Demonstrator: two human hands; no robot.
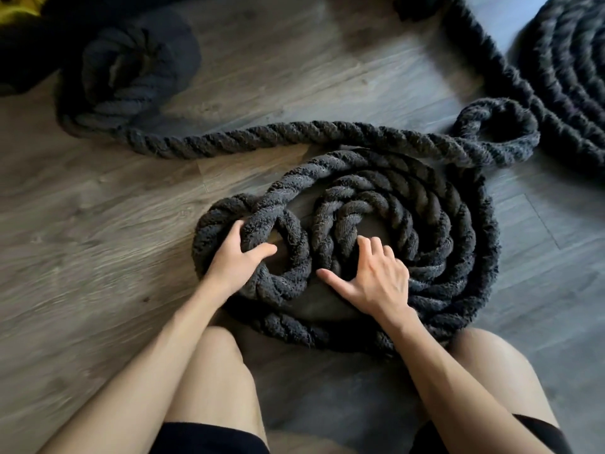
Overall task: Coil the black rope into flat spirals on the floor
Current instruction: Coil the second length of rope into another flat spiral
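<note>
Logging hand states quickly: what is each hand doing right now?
Left hand: grip closed around a small loop of the black rope.
Right hand: open, fingers spread, pressing on the coil's inner turns.

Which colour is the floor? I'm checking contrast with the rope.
Grey-brown wood-grain planks, lighter than the black rope; the head view shows it.

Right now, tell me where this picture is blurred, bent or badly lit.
Head view: motion smear on the floor at lower left; the left hand and right hand on the black rope stay fairly sharp. Wide-angle bending curves the floorboards toward the edges. Light is soft and dim, the top left corner nearly black, with no strong glare.
</note>
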